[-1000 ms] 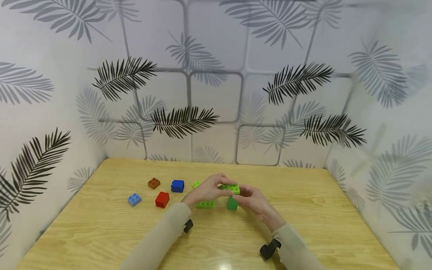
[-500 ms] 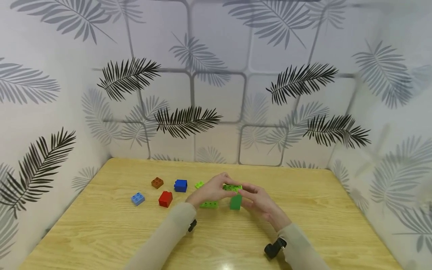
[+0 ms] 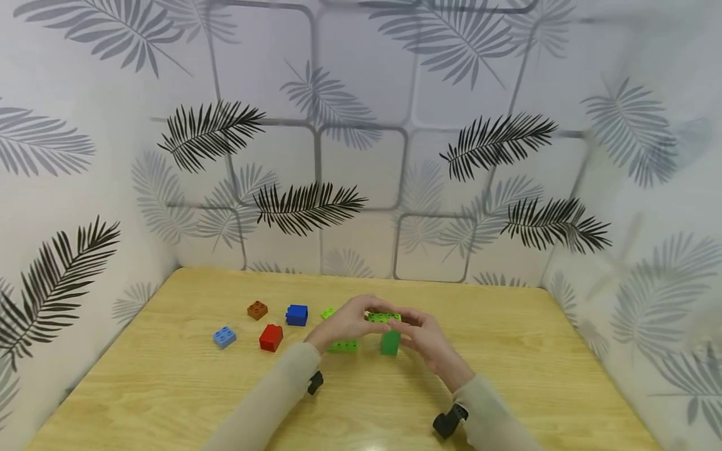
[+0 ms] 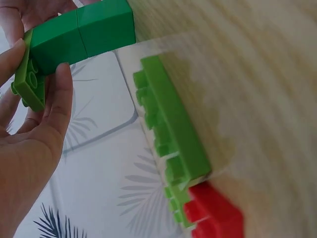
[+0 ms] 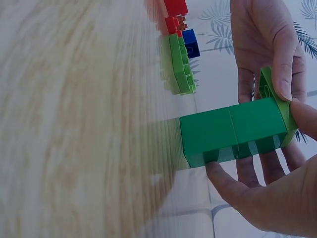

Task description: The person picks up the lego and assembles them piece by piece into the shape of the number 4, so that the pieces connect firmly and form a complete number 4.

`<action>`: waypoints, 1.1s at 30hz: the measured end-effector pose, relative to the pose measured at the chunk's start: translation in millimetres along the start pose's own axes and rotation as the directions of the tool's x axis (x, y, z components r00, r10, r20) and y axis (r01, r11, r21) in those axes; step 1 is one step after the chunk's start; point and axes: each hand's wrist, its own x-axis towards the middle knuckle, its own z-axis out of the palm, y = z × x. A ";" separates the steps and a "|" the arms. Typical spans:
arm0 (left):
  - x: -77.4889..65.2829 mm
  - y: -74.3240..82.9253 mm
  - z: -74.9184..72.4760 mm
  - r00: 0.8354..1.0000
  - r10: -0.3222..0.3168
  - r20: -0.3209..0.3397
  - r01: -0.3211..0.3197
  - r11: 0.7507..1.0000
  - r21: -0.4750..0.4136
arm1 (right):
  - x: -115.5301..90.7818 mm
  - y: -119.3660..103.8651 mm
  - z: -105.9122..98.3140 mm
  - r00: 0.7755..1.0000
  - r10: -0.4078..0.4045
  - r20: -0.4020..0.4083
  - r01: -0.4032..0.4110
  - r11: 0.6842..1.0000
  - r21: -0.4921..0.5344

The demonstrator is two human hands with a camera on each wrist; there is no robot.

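In the head view, two dark green building bricks (image 3: pixel 390 344) stand stacked upright on the table, topped by a studded light green brick (image 3: pixel 383 317) that overhangs to the left. My left hand (image 3: pixel 351 321) grips this top brick; the left wrist view shows its thumb over the studs and a finger beside the dark green bricks. From the right, my right hand (image 3: pixel 427 341) holds the stack. The right wrist view shows one of its fingertips (image 5: pixel 214 171) on the lower dark green brick and another digit at the light green brick.
A long light green brick (image 3: pixel 344 346) lies left of the stack, with another light green piece (image 3: pixel 328 312) partly behind the left hand. Farther left are blue (image 3: pixel 296 315), red (image 3: pixel 271 337), brown (image 3: pixel 257 310) and light blue (image 3: pixel 224 337) bricks. Patterned walls surround the wooden table (image 3: pixel 169 388).
The head view sways slightly. Both hands stay around the stack, with the right hand's fingers shifting a little against its top; the loose bricks lie where they were.
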 end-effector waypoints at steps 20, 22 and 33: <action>-12.0 -26.5 -37.0 0.998 -0.006 -0.063 -0.001 0.994 -0.109 | 7.1 -9.3 -2.8 0.996 -0.088 0.008 0.089 0.989 -0.122; -15.3 -30.1 -37.2 0.999 -0.021 -0.046 0.015 0.991 -0.129 | 4.9 -7.7 -3.6 0.998 -0.070 0.002 0.070 0.990 -0.124; -36.1 -45.6 -38.7 0.983 -0.181 -0.010 0.180 0.982 -0.056 | -0.8 1.3 -0.6 0.999 -0.036 0.008 0.036 0.993 -0.110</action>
